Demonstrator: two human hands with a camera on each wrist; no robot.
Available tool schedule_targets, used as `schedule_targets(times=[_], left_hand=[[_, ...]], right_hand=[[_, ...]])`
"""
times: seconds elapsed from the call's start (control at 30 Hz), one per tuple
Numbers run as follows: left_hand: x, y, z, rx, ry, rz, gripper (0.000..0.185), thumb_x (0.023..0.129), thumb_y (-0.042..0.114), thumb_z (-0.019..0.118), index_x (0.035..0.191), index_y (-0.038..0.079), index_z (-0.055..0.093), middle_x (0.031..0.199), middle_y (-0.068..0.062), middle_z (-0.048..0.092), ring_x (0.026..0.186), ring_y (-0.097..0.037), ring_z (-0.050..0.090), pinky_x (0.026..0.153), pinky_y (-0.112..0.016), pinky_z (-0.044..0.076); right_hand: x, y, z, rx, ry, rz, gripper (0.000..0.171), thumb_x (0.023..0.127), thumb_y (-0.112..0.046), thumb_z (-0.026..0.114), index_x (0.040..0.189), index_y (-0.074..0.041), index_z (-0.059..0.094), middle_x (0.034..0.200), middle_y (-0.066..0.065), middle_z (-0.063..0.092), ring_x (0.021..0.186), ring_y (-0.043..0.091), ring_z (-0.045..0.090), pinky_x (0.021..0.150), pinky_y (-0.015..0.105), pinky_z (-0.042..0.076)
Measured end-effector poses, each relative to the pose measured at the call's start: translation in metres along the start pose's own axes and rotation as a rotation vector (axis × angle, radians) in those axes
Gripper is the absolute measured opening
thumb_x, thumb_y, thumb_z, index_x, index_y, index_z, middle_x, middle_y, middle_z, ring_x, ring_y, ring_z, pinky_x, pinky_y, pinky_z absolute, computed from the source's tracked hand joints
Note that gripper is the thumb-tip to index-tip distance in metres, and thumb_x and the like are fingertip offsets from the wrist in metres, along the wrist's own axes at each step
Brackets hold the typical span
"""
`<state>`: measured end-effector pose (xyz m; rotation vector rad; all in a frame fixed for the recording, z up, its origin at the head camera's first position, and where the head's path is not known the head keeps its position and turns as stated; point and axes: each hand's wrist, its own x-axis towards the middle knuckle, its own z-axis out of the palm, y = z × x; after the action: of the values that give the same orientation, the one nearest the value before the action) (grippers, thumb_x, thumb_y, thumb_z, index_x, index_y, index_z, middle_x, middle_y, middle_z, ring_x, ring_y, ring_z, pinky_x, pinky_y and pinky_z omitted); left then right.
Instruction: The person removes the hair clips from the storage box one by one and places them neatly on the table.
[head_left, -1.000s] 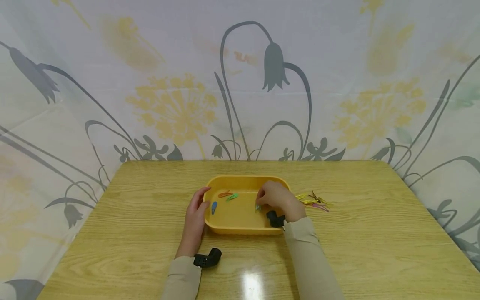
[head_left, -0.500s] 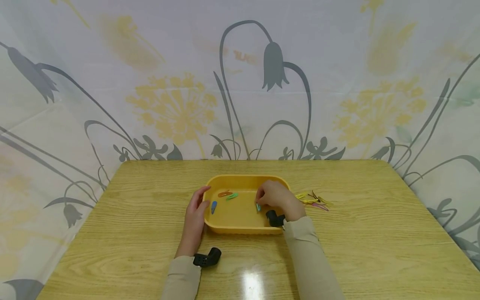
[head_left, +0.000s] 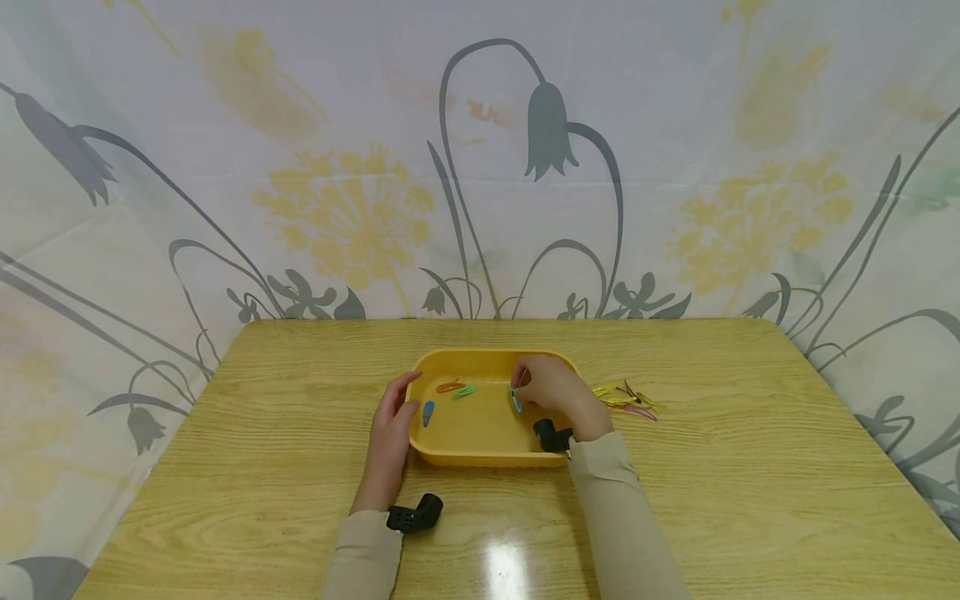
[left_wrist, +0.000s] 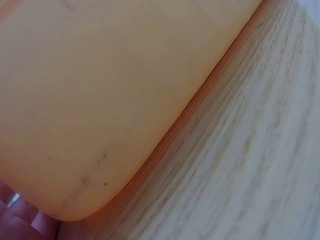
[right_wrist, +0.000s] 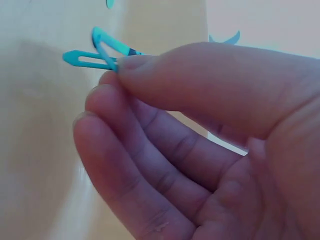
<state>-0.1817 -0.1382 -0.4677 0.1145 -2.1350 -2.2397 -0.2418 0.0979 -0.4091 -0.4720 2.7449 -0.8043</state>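
My right hand (head_left: 553, 390) is over the right part of a yellow plastic tray (head_left: 480, 460). Between thumb and fingertips it pinches a turquoise hair clip (right_wrist: 91, 59). Up close in the right wrist view, a slotted pointed piece and a bent strip stick out past the thumb, spread apart. The other end of the clip is hidden by the thumb. At the tray's left end my left hand (head_left: 390, 429) grips the rim, thumb at the top edge and fingers along the outside. Inside the tray lie an orange clip (head_left: 450, 387), a green clip (head_left: 464, 392) and a blue clip (head_left: 428, 413).
Just right of the tray, several yellow clips (head_left: 618, 402) lie in a loose pile on the wooden table (head_left: 750, 467), with a pink clip (head_left: 640, 412) and a dark clip among them. Behind the table hangs a flower-patterned cloth (head_left: 480, 183).
The turquoise clip has come up slightly from the tray floor, and more of it shows at my right fingertips, now tilted. My left hand has stayed on the rim.
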Motion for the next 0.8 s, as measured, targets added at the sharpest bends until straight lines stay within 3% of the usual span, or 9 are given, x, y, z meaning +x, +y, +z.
schedule_targets(times=[0.37,0.6,0.8], left_hand=[[0.002,-0.003,0.0,0.009,0.013,0.006,0.035,0.095,0.013,0.041,0.127,0.022,0.05,0.144,0.007,0.034,0.137,-0.009,0.022,0.113,-0.036,0.019],[0.001,-0.002,0.001,-0.006,-0.001,0.003,0.035,0.095,0.013,0.041,0.128,0.02,0.05,0.144,0.007,0.034,0.136,-0.01,0.023,0.112,-0.036,0.021],[0.002,-0.002,0.0,-0.012,-0.004,0.003,0.035,0.095,0.011,0.041,0.128,0.02,0.05,0.143,0.007,0.034,0.136,-0.009,0.023,0.112,-0.036,0.021]], right_hand=[[-0.001,0.001,-0.003,0.065,0.012,0.042,0.008,0.083,-0.011,0.063,0.089,-0.011,0.057,0.084,0.004,0.058,0.068,0.018,0.052,0.063,0.028,0.044],[-0.005,0.001,-0.008,0.183,-0.03,0.036,0.025,0.087,-0.008,0.057,0.111,-0.006,0.053,0.086,0.008,0.058,0.068,0.024,0.056,0.061,0.028,0.045],[-0.009,0.0,-0.015,0.124,-0.016,-0.001,0.027,0.09,-0.009,0.052,0.117,-0.007,0.058,0.084,0.005,0.06,0.068,0.022,0.055,0.061,0.027,0.045]])
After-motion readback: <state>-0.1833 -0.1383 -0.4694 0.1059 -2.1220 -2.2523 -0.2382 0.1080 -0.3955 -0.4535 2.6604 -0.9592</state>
